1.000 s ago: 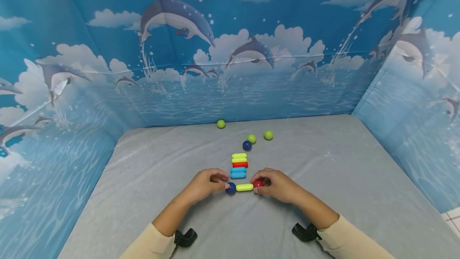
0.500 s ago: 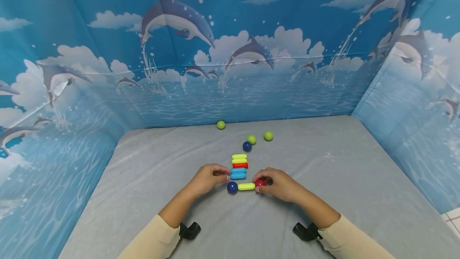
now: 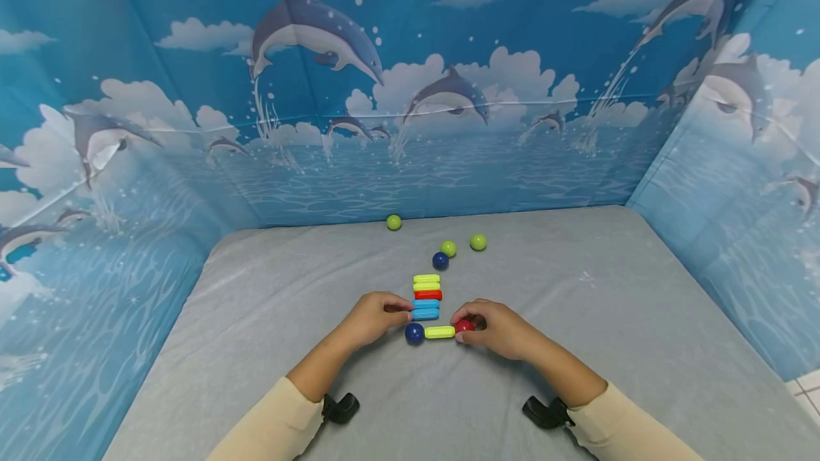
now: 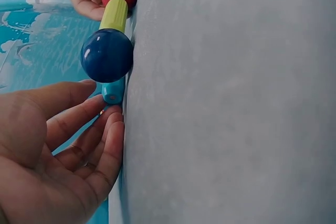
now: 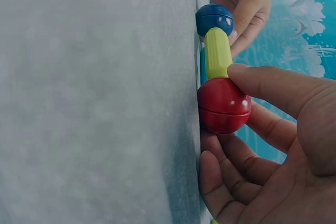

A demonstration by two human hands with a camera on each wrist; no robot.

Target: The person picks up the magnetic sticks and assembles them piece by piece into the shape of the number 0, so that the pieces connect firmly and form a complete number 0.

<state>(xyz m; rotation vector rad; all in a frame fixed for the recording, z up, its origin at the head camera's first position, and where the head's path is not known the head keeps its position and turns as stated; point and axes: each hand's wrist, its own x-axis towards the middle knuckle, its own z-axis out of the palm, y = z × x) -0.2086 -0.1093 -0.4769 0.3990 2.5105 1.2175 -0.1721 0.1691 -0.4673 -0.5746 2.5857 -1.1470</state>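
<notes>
A blue ball (image 3: 414,334), a yellow-green rod (image 3: 439,332) and a red ball (image 3: 464,327) stand joined in a row on the grey cloth. My right hand (image 3: 496,329) holds the red ball between thumb and fingers, its thumb tip near the rod joint in the right wrist view. Just beyond the row, my left hand (image 3: 378,317) pinches the left end of the nearer light blue rod (image 3: 426,314). In the left wrist view that light blue rod (image 4: 113,92) shows between thumb and index finger, partly hidden behind the blue ball (image 4: 107,56).
Beyond lie another light blue rod (image 3: 426,303), a red rod (image 3: 428,294) and two yellow-green rods (image 3: 426,279), side by side. Farther back are a second blue ball (image 3: 440,260) and green balls (image 3: 477,242). A dolphin-print curtain (image 3: 435,162) borders the grey surface.
My left hand has let go of the blue ball and moved up to the light blue rod. The joined row has shifted slightly right, with my right hand still on the red ball.
</notes>
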